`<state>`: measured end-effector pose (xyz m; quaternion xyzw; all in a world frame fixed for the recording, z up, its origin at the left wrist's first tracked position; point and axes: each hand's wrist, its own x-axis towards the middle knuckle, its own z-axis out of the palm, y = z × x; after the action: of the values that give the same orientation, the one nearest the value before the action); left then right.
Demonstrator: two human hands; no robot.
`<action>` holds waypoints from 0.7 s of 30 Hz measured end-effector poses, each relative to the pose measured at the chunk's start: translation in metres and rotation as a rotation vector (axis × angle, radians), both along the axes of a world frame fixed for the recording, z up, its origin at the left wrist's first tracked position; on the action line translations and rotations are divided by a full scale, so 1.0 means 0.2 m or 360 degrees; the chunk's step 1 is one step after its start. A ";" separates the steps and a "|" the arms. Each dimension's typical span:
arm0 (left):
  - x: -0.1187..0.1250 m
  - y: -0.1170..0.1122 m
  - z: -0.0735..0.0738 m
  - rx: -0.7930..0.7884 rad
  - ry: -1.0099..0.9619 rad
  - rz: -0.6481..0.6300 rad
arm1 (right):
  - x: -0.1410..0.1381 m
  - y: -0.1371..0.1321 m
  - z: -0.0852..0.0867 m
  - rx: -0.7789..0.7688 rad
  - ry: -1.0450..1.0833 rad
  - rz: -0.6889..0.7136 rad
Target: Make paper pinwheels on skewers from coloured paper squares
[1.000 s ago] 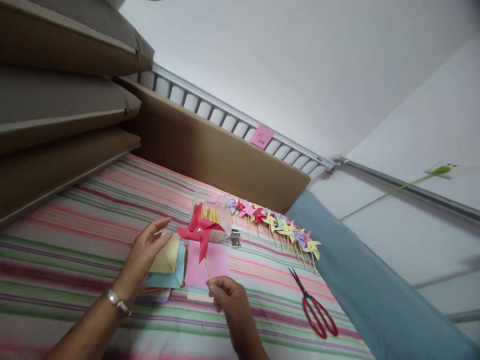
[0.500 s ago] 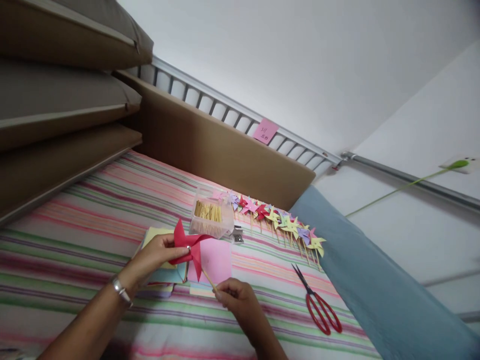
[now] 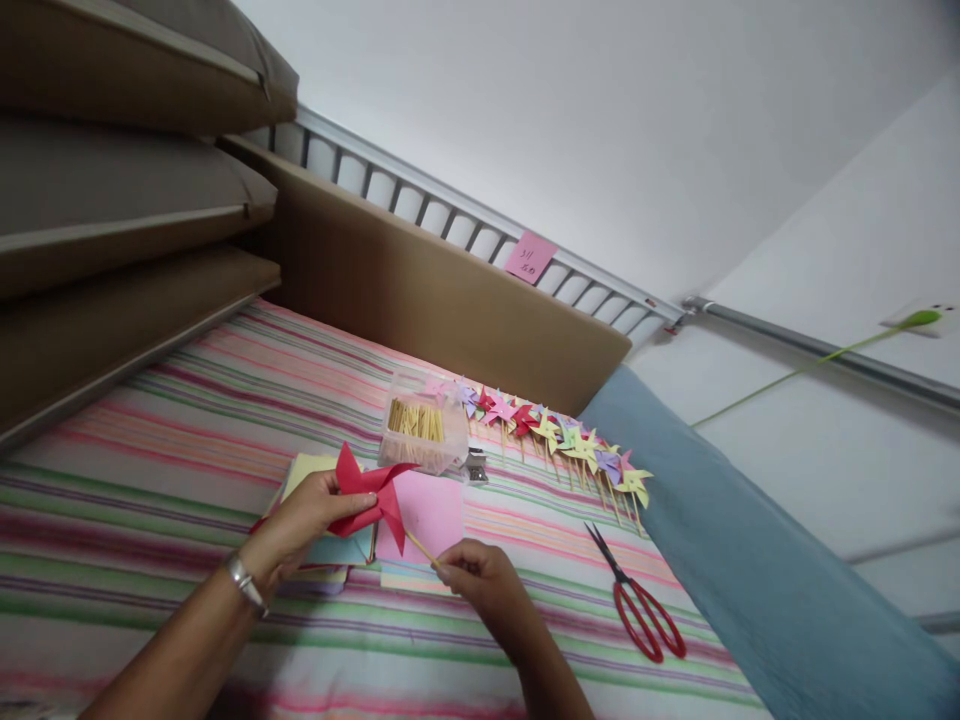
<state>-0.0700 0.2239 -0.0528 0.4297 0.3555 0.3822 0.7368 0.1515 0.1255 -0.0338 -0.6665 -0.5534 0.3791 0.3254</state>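
A red paper pinwheel (image 3: 386,500) is held up over the paper stacks. My left hand (image 3: 315,510) pinches it near the centre, the thumb lying on its middle. From its lower side a thin wooden stick (image 3: 420,546) slants down to the right, and my right hand (image 3: 478,578) grips the far end between thumb and fingers. Beneath lie pink square sheets (image 3: 431,515) and, partly covered by my left hand, yellow and blue sheets (image 3: 304,468). Just behind stands a clear plastic box (image 3: 427,455) full of short wooden sticks (image 3: 416,420).
Finished pinwheels (image 3: 555,435) in several colours lie in a row at the back right. Red-handled scissors (image 3: 634,600) rest on the striped cloth (image 3: 420,640) to the right. Beside the box is a small dark metal item (image 3: 476,466). A brown board (image 3: 427,285) and stacked cushions (image 3: 127,190) border the cloth.
The left thumb now covers the pinwheel's centre, where a small white dot showed before. Pinwheel and stick are still held by both hands, with the right hand slightly higher.
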 end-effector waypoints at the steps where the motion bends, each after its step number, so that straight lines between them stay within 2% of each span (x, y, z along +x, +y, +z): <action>1: 0.00 0.00 0.00 -0.0010 -0.0003 0.0005 | 0.00 0.00 0.00 0.0012 -0.0021 0.0009; 7: 0.01 0.00 0.00 -0.0060 -0.0026 0.0040 | 0.03 0.02 0.00 0.0130 -0.0262 0.0041; 9: 0.02 -0.01 0.00 -0.0064 -0.0019 0.0085 | 0.03 0.02 0.01 0.0305 -0.0422 -0.0001; 14: 0.04 -0.01 0.00 -0.0101 -0.0058 0.0283 | -0.03 0.04 0.03 0.0933 -0.0922 -0.0161; 17: 0.05 -0.02 0.01 -0.0116 -0.0045 0.0344 | -0.07 0.06 0.04 0.1045 -0.1171 -0.0233; 21: 0.05 -0.02 0.02 -0.0083 0.0008 0.0305 | -0.15 0.09 0.09 0.1171 -0.1256 -0.0214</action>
<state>-0.0603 0.2197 -0.0494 0.3753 0.4066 0.4406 0.7069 0.1219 0.1440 -0.0168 -0.6343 -0.6858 -0.1402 0.3282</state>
